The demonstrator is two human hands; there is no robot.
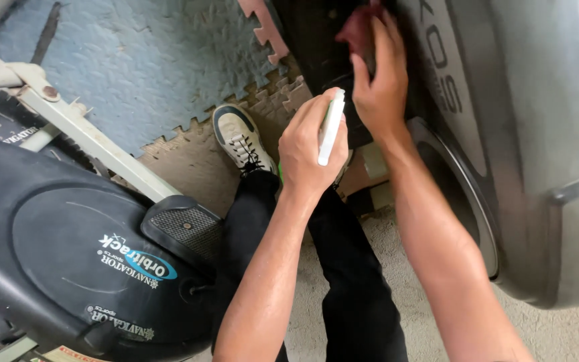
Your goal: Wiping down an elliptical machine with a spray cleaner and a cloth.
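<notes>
A blue oval label (150, 264) with white lettering is sitting on the black exercise machine housing (55, 255), lower left.

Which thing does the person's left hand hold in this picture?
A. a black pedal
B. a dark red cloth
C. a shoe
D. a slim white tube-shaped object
D: the left hand is closed around a slim white tube-shaped object, while the right hand presses a dark red cloth against the dark vehicle body.
</notes>
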